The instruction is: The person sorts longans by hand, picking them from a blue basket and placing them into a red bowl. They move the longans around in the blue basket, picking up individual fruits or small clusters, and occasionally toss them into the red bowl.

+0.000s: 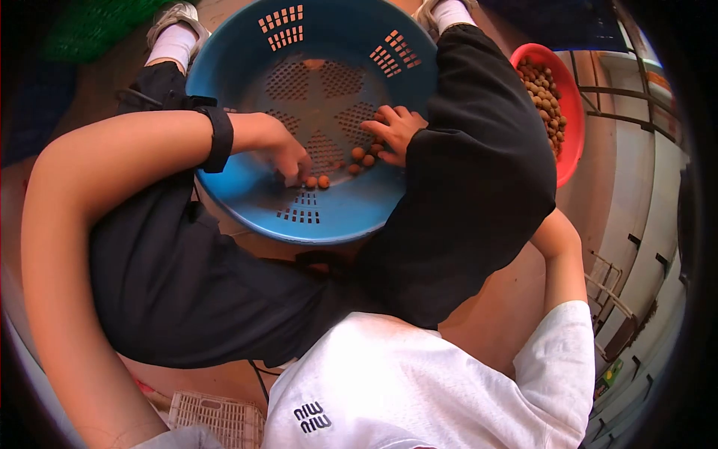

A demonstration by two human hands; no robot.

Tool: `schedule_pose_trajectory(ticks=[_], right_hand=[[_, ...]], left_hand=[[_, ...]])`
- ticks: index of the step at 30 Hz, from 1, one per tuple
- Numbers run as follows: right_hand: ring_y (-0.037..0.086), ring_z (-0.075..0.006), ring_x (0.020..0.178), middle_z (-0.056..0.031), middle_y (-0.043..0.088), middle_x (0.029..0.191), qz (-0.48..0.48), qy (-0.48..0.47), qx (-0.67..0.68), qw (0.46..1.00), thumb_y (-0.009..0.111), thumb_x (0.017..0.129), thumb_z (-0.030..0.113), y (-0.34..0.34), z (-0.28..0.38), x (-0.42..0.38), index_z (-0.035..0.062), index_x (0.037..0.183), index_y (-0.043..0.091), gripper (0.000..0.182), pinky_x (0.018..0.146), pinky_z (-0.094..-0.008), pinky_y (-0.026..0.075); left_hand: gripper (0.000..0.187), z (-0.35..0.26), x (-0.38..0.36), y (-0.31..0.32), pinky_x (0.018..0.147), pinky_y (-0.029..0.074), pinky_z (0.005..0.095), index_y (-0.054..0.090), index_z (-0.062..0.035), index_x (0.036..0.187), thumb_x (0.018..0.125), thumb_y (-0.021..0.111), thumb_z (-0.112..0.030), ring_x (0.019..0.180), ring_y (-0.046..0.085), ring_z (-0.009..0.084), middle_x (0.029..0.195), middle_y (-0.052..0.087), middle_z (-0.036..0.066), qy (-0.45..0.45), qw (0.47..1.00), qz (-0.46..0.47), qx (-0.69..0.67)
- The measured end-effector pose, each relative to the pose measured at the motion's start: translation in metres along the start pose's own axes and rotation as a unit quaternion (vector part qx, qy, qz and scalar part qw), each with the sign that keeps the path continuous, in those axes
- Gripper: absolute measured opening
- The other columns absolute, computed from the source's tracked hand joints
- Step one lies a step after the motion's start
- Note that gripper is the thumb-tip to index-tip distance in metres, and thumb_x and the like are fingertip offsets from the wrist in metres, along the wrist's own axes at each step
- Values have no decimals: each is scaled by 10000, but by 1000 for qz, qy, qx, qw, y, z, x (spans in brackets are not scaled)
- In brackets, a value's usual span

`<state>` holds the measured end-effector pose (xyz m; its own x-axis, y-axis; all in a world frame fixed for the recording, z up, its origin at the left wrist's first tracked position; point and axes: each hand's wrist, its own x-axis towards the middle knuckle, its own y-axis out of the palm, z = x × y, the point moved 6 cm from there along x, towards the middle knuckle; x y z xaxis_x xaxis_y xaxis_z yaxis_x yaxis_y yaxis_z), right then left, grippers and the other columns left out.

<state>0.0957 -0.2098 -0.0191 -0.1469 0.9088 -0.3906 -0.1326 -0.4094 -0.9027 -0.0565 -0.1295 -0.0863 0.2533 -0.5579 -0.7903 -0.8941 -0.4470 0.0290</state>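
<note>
A large blue plastic basin [299, 231] with slotted openings sits between my legs. Inside it, small round brown fruits that look like longans [359, 153] lie near the front right. Two more longans [323, 182] rest side by side by my left fingertips. My left hand [288, 156], a black band on its wrist, reaches in with fingers bent down and close together; what they hold, if anything, is hidden and a little blurred. On the right, my right hand [399, 133] has its fingers spread beside the longans, its forearm hidden by my leg.
A red bowl [572, 142] full of similar brown fruits stands right of my right leg [486, 150]. A pale plastic crate [213, 419] is at the lower left. Metal frames [621, 93] stand at the right, and green netting [97, 30] lies at the upper left.
</note>
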Motion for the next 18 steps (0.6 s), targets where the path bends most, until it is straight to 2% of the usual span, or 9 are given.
schedule_pose_trajectory(ticks=[2,5,8,9,11,14,18], right_hand=[[488,-298,992,-116,438,1100,67,20,17,997,645,711,251,5,-1,8,188,1215,435,549,778,-430,451],[469,-300,1023,-112,427,1114,110,27,26,993,655,692,251,14,6,12,180,1203,441,559,775,-435,447],[445,-299,1054,-111,422,1124,96,-13,-57,994,666,676,241,9,8,12,175,1207,438,582,786,-438,441],[442,-295,1058,-110,421,1125,76,3,-76,994,670,670,240,2,6,15,173,1204,440,585,777,-439,440],[434,-286,1066,-107,418,1128,35,35,-112,993,678,659,237,-8,2,22,170,1197,445,590,758,-440,439],[444,-279,1048,-96,416,1116,-77,21,-103,991,679,657,224,-16,-7,28,139,1123,486,512,735,-425,432],[480,-288,996,-102,456,1058,29,22,-9,999,650,695,225,7,-10,27,102,1068,504,419,750,-393,424]], left_hand=[[518,-2,3,-2,882,389,358,498,-52,1171,694,604,-223,1055,511,254,1146,553,107,7,1000,-1,11],[592,-6,10,-5,900,383,356,441,-61,1232,696,609,-248,1066,502,258,1146,539,124,9,1000,18,-1],[685,-6,15,-4,909,377,360,346,-77,1301,699,607,-273,1063,496,274,1126,528,144,20,998,1,-65],[717,-8,16,-4,910,375,363,310,-83,1323,700,606,-280,1060,494,281,1115,526,150,26,995,-13,-93],[750,-13,15,-9,918,366,382,265,-89,1339,702,600,-300,1082,471,293,1100,519,153,26,998,-28,-55],[781,-13,19,-10,929,351,410,243,-96,1347,696,600,-335,1130,426,302,1104,503,153,24,998,-39,-45],[805,-16,27,-5,943,334,445,235,-120,1352,685,605,-377,1160,386,314,1166,456,168,20,996,-11,-88]])
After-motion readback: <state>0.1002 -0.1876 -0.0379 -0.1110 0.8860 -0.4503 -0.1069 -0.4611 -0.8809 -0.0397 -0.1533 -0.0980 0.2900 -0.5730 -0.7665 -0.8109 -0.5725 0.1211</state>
